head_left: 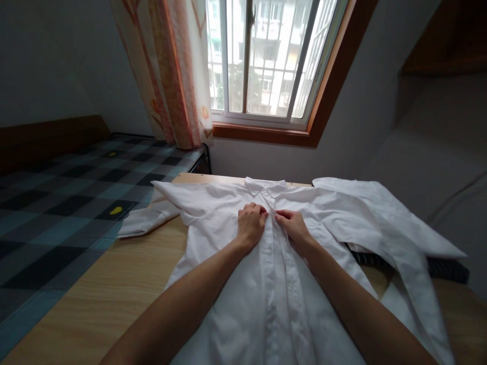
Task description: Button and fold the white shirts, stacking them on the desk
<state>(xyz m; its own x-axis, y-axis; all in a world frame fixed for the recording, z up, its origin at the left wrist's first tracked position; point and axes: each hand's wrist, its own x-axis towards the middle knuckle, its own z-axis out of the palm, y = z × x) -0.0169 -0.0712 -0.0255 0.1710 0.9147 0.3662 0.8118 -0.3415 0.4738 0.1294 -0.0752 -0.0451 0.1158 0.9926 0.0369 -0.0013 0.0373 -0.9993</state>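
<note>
A white long-sleeved shirt (224, 294) lies front side up, its collar (264, 186) at the far edge of the wooden table (106, 284). Just below the collar, my left hand (251, 223) pinches the left edge of the front opening. My right hand (292, 225) pinches the opposite edge, close beside it. Between the fingertips only a small gap shows, and any button there is too small to make out. Below the hands the two front edges run down side by side, slightly apart.
To the left stands a bed with a checked cover (76, 203). Beyond the table are a curtain (171, 76) and a barred window (266, 66). Another white garment (403, 218) and a dark striped item (447, 269) lie at the right.
</note>
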